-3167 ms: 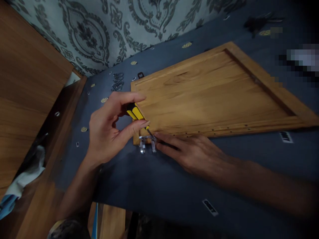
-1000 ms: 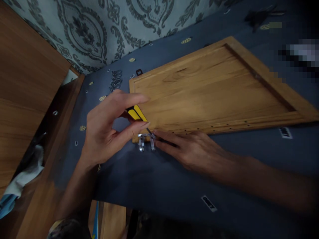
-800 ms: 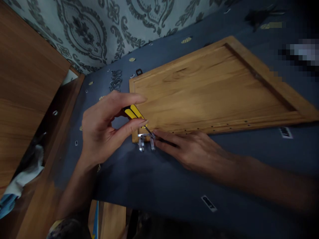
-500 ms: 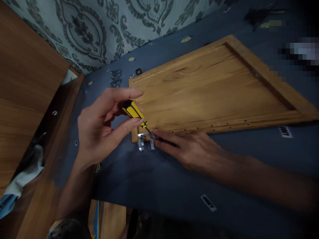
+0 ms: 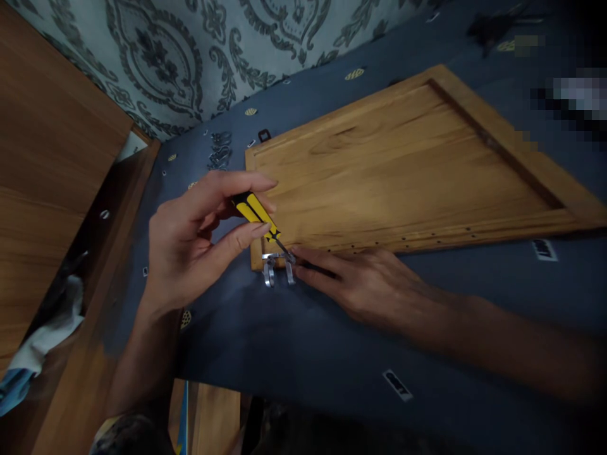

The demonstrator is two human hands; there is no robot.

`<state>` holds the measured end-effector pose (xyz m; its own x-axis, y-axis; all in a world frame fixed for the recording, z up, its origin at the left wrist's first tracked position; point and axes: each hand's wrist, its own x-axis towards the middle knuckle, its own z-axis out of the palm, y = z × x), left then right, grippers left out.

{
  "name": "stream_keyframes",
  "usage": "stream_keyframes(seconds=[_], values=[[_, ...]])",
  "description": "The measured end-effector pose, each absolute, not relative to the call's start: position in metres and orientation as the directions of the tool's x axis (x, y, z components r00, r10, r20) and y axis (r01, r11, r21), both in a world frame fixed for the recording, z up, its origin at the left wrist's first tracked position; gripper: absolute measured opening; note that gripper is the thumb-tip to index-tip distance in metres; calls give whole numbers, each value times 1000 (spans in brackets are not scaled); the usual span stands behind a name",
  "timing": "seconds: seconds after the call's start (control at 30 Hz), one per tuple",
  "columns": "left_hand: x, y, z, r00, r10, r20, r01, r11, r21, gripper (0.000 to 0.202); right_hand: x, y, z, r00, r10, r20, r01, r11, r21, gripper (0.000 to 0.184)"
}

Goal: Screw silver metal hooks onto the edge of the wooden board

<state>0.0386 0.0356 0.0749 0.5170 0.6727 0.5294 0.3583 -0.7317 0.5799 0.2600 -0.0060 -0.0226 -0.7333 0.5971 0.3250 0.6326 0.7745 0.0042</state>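
Screwdriver [image 5: 256,213], yellow/black, is in the L hand [image 5: 187,237]: thumb & fingers closed loosely round the handle, index stretched out above it, approx. level w/ the handle's butt. Long axis slants from the L palm down toward the R & the near side; shank end meets the metal fitting [image 5: 269,275] on its R side, right by the R fingertips. Whether the tip sits in a screw is too small to tell.

R hand [image 5: 367,278] comes in low from the R, index & next finger slightly parted, tips against the fitting's R side; can't tell if they pinch or just steady it. R fingertips are nearer the fitting than the L ones, which stay up on the handle.

Fitting sits at the near L corner of the wooden panel [image 5: 379,170], curved arms poking past its edge over the blue cover [image 5: 303,341].
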Motion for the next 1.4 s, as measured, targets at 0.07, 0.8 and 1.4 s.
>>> stream_keyframes(seconds=[0.07, 0.8, 1.4], values=[[37, 38, 75, 521, 660, 541, 347, -743, 572, 37, 260, -6, -22, -732, 585, 348, 627, 779, 8, 43], [35, 41, 72, 482, 662, 574, 352, -746, 565, 37, 259, -7, -18, -738, 594, 320, 627, 779, 3, 44], [29, 46, 77, 532, 580, 616, 290, -809, 512, 43, 259, -5, -19, -748, 588, 307, 626, 779, 35, 45]])
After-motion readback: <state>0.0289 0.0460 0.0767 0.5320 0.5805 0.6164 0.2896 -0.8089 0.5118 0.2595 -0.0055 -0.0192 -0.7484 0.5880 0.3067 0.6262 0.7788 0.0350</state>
